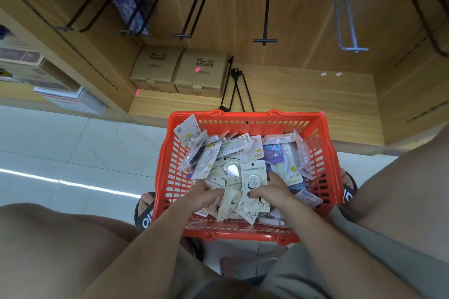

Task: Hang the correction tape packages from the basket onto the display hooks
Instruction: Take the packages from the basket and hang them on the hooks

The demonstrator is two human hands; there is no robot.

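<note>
An orange plastic basket (323, 153) stands on the floor between my knees, full of several correction tape packages (274, 153). Both hands are inside it. My right hand (272, 189) grips a white package (254, 172) with the thumb curled over its front. My left hand (206, 193) has its fingers on cream packages (230, 199) beside it; whether it holds one is unclear. Black display hooks (265, 40) and one pale blue hook (349, 47) jut from the wooden back panel above. One hook at the left carries purple packages (126, 5).
Two brown cardboard boxes (179, 70) sit on the low wooden shelf (303, 94) behind the basket, with loose black hooks (234, 85) lying next to them. Boxes fill the shelving at the far left (48, 80). My knees flank the basket on the tiled floor.
</note>
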